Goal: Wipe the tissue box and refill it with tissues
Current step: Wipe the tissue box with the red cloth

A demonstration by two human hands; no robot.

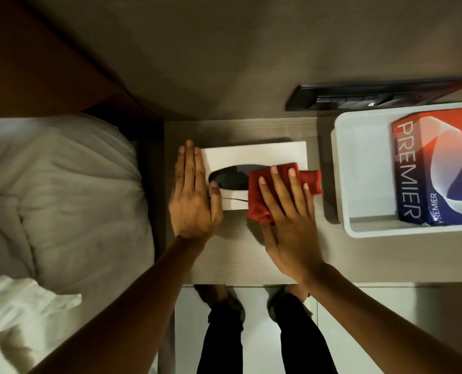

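Observation:
A white tissue box [254, 155] with a dark oval opening lies flat on the wooden bedside table [240, 255]. My left hand [194, 195] rests flat against the box's left end, thumb on its top. My right hand [286, 209] presses a red cloth [259, 195] flat onto the right part of the box's top, fingers spread over it. The cloth hangs past the box's right and front edges. A red and blue pack of tissues [437, 171], printed PREMIER, lies in a white tray [364, 168] to the right.
A bed with white pillow and linen [57, 195] lies left of the table. A dark switch panel [359, 98] is on the wall behind the tray. My feet [224, 300] stand on pale floor tiles at the table's front edge.

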